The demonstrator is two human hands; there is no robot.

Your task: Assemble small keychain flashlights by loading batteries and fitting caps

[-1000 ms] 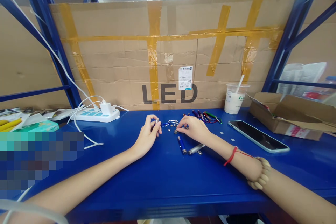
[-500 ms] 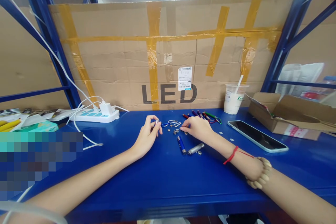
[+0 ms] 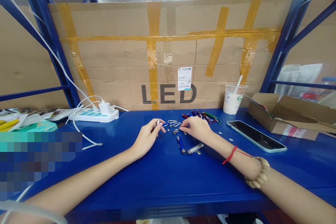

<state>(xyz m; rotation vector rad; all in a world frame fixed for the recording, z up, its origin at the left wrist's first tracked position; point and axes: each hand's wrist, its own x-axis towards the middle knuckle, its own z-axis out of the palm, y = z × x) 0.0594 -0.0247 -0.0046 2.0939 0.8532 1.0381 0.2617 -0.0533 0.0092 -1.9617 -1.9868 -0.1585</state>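
My left hand (image 3: 147,137) is closed with fingertips pinching a small silver metal piece (image 3: 158,122), most of it hidden by the fingers. Just right of it, blue and silver carabiner clips (image 3: 173,123) lie on the blue tabletop. Bent down to the table, my right hand (image 3: 197,127) has its thumb and fingers close together beside several small silver button cells (image 3: 175,131); whatever its fingertips hold is hidden. Nearer to me lie a blue metal tube (image 3: 181,145) and a silver tube (image 3: 195,148), with a small round metal piece (image 3: 198,152) by the silver one.
Behind my right hand lie several coloured penlight-like tubes with clips (image 3: 204,116). Farther right are a phone (image 3: 256,135), a drink cup with a straw (image 3: 233,99) and an open cardboard box (image 3: 286,113). A power strip (image 3: 91,114) with white cables stands left. Taped cardboard (image 3: 118,59) closes the back.
My left hand has lowered slightly and turned, its fingertips shifting right toward the clips with the silver piece still in them. My right hand stays almost in place.
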